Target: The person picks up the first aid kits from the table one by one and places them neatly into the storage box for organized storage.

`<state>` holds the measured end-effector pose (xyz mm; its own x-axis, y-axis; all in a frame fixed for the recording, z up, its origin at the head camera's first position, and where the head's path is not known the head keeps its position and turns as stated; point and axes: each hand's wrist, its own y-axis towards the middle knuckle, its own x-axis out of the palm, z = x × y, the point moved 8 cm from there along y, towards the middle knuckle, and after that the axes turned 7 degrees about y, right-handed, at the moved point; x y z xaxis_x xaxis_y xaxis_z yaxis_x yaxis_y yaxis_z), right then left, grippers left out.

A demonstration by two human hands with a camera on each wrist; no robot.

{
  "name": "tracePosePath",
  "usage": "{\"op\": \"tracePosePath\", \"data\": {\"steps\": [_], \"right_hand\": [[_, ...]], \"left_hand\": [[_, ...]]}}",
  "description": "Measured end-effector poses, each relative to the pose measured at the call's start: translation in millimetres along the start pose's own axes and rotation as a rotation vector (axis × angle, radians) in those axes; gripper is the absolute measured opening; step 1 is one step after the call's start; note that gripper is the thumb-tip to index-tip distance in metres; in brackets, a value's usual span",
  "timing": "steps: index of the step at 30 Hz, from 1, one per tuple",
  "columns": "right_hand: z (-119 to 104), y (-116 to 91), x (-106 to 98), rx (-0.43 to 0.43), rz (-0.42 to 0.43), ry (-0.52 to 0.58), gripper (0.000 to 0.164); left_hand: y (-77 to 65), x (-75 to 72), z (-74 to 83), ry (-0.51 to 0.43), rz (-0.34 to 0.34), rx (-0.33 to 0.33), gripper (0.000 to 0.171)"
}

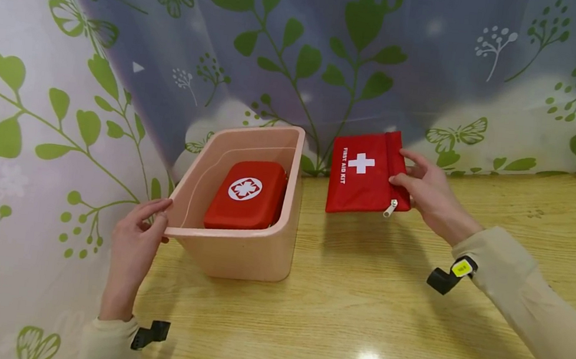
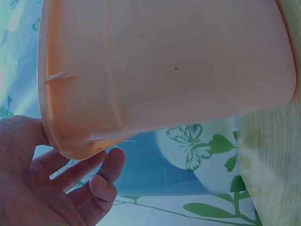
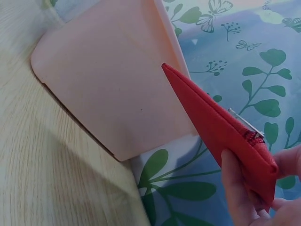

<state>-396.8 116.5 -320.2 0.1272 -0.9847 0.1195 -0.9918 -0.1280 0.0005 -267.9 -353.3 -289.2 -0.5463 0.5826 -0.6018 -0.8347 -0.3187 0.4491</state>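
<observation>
A pink plastic bin (image 1: 252, 258) stands on the wooden table. Inside it lies a red zippered hard case (image 1: 221, 204) with a white round emblem. My left hand (image 1: 137, 239) pinches the near left corner of the bin's rim; in the left wrist view the thumb of that hand (image 2: 42, 174) is on one side of the rim and the fingers are beneath it. To the right of the bin, my right hand (image 1: 427, 192) holds a flat red first aid pouch (image 1: 357, 178) by its right end, above the table. In the right wrist view the pouch (image 3: 211, 122) appears edge-on, near the bin's outer wall.
The wooden table (image 1: 314, 324) stretches to the front and right. A curtain printed with leaves and butterflies (image 1: 303, 45) hangs close behind the bin and along the left side. Black straps (image 1: 444, 280) dangle from both wrists.
</observation>
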Motion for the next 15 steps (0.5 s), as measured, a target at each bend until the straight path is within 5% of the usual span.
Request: {"op": "tracePosePath", "data": {"steps": [15], "right_hand": [[-14, -1, 4, -0.022, 0.003, 0.029, 0.069]], "left_hand": [[2.4, -1.2, -0.5, 0.026, -0.001, -0.007, 0.030]]}}
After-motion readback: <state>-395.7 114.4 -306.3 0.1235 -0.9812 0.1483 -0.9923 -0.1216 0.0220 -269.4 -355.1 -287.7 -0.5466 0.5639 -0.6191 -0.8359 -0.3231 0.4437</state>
